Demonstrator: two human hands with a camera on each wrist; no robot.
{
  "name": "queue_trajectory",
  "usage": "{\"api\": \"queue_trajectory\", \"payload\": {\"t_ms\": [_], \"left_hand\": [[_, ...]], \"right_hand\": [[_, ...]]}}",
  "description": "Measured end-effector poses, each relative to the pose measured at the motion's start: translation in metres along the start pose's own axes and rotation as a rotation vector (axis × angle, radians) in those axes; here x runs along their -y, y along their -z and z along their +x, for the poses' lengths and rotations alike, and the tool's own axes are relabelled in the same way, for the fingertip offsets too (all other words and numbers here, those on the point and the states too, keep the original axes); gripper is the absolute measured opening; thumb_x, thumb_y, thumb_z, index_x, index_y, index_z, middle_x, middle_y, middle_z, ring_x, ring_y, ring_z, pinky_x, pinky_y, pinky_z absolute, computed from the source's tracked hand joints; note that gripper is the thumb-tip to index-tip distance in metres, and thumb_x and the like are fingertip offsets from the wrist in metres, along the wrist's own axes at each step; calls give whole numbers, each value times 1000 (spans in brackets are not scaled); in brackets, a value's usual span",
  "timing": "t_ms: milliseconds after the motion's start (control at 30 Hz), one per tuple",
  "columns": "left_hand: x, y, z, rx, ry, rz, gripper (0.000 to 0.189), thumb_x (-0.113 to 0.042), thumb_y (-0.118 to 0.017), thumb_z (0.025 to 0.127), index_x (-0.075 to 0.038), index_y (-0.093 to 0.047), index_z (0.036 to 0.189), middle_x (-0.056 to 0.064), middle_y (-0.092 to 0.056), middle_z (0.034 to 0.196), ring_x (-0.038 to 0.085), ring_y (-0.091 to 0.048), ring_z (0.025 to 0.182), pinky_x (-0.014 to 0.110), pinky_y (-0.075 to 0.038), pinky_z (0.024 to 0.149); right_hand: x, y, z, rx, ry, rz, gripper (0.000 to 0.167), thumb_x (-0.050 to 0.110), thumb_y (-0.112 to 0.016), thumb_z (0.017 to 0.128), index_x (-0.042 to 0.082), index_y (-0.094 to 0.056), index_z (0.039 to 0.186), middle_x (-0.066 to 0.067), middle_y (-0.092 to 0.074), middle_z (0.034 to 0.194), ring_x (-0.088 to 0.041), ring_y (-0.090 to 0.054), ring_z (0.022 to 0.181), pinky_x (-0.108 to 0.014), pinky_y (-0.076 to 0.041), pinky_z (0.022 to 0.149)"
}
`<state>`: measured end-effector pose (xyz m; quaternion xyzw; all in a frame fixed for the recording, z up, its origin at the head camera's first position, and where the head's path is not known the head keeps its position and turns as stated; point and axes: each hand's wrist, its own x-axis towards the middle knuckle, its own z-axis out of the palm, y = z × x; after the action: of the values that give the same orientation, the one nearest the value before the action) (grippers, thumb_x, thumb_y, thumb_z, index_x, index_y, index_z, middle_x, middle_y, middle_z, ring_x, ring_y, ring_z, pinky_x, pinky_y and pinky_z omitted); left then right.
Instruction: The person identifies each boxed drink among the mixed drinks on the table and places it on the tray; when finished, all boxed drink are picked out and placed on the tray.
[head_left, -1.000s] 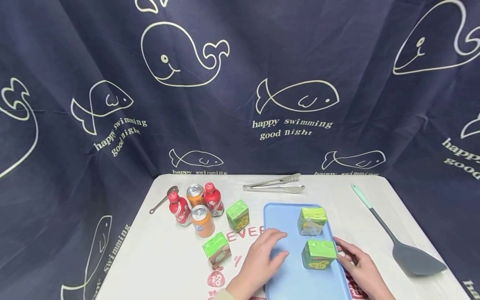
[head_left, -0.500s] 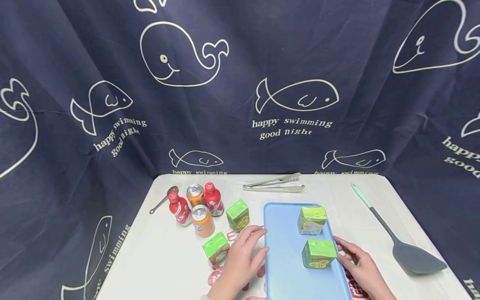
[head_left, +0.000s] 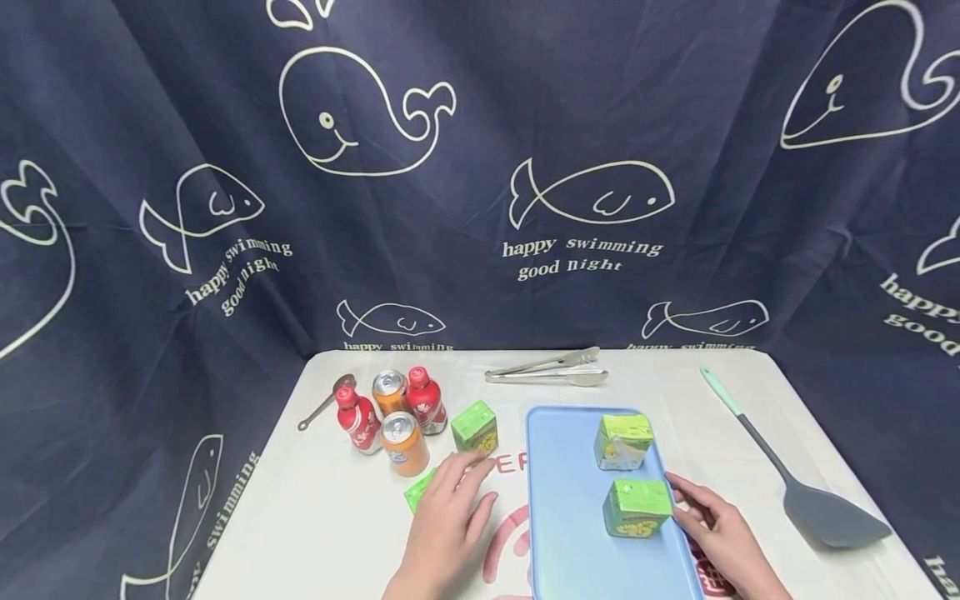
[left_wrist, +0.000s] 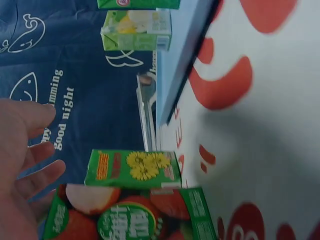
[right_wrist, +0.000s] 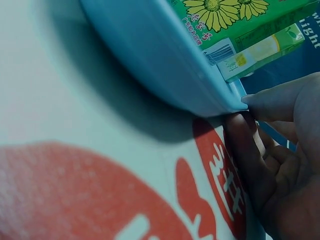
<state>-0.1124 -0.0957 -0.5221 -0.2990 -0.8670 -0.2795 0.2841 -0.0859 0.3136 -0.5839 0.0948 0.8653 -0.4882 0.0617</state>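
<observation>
four cartons point(head_left: 638, 510), two on tray point(head_left: 566, 508)

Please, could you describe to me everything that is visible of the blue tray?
The light-blue rectangular tray looks like plastic, with rounded corners and a low raised rim. It lies on the red-printed white table, long sides running away from the person; its near end leaves the head view. Two green box-shaped cartons stand upright on its right half. The person's right hand holds its right rim.
</observation>
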Motion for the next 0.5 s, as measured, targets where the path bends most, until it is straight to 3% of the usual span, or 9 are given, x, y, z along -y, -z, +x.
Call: {"api": "queue_trajectory", "payload": {"t_ms": [133, 333, 500], "left_hand": [[6, 4, -8, 11, 24, 36, 46, -16, -76, 90, -16, -66, 135, -1, -62, 131, 19, -58, 124, 38, -46, 111], [14, 18, -23, 79, 161, 115, 45, -24, -79, 94, -20, -66, 137, -2, -61, 134, 17, -58, 126, 42, -52, 107], [24, 26, -37, 60, 211, 167, 47, -26, -83, 91, -19, -67, 135, -2, -61, 136, 18, -58, 126, 43, -53, 106]], "right_hand": [[-1, -1, 0, 4, -7, 2, 57, 15, -67, 103, 0, -47, 155, -13, -62, 127, -13, -58, 91, -22, -53, 76], [-1, -1, 0, 7, -18, -14, 57, 15, -66, 104, 2, -45, 156, -13, -62, 129, -14, -58, 94, -22, -54, 80], [-1, 0, -1, -6, -4, -16, 57, 15, -67, 103, 2, -47, 155, -13, -62, 130, -13, -59, 95, -21, -54, 81]]}}
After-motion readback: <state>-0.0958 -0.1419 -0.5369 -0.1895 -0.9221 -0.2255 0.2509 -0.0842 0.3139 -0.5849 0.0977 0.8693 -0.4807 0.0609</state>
